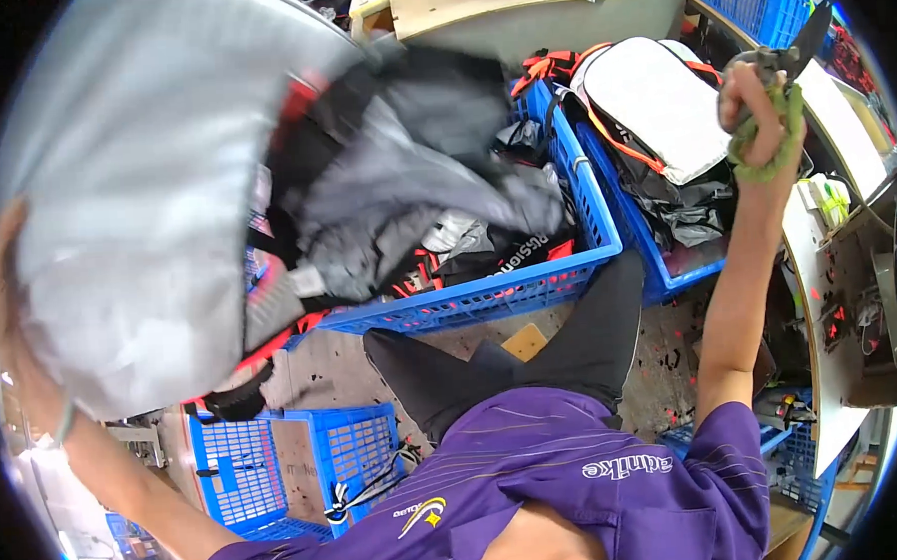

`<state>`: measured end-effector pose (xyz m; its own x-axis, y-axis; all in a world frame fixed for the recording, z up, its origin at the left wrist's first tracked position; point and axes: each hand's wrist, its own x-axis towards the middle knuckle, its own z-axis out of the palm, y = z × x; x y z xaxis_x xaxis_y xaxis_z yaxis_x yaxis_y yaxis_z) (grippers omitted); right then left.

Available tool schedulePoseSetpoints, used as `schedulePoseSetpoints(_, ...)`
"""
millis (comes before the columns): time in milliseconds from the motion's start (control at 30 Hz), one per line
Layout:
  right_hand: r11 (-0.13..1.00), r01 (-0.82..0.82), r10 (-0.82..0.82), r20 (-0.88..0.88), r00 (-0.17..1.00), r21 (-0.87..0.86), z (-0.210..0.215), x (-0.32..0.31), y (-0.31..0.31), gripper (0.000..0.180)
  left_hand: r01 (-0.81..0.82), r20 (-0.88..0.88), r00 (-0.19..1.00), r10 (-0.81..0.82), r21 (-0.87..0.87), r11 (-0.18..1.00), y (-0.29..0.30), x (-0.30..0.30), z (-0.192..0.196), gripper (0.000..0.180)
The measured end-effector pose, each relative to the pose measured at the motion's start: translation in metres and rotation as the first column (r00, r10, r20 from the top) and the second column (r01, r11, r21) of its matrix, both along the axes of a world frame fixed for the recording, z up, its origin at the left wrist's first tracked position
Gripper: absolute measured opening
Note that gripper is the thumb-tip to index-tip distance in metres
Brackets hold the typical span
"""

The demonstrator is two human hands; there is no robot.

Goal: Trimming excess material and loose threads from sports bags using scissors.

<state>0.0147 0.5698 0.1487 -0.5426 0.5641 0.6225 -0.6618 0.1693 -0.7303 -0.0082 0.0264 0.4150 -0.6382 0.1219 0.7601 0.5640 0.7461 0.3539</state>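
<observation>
A large silver-grey backpack (154,193) with black and red edging is held up on the left, smeared by motion. My left hand (3,264) grips its outer edge, with some of the fingers hidden behind it. Black and grey fabric (394,172) trails from the bag over a blue crate (489,290) full of bag pieces. Raised at the upper right, my right hand (757,116) is closed around a pair of scissors (808,36). Their dark blades point up and away, and green cloth is wrapped about the handle.
A second blue crate (659,289) to the right carries a white backpack (651,101) with orange trim. Blue crates (239,474) stand on the floor at the lower left. A wooden workbench (823,364) runs along the right. Scraps litter the floor around my legs.
</observation>
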Motion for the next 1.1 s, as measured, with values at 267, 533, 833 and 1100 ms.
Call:
schedulePoseSetpoints(267, 0.804, -0.575, 0.594, 0.216, 0.775, -0.152, -0.122, -0.045, -0.127, 0.033, 0.577, 0.666, 0.649, -0.368, -0.115, 0.809, 0.120, -0.100, -0.298, 0.037)
schedulePoseSetpoints(533, 0.879, -0.415, 0.477, 0.450, 0.755, -0.236, -0.181, -0.034, -0.152, 0.036, 0.512, 0.873, 0.219, -0.436, 0.277, 0.813, 0.115, -0.117, -0.342, 0.030)
schedulePoseSetpoints(833, 0.989, -0.068, -0.006, 0.505, 0.863, 0.128, -0.164, -0.017, -0.154, 0.039, 0.380, 0.465, 0.845, -0.265, -0.172, 0.909, 0.112, -0.104, -0.406, 0.025)
schedulePoseSetpoints(1100, 0.237, -0.374, -0.266, 0.431, 0.862, 0.896, -0.106, -0.055, -0.086, 0.070, 0.417, 0.517, 0.772, -0.371, 0.028, 0.908, 0.116, -0.130, -0.431, 0.021)
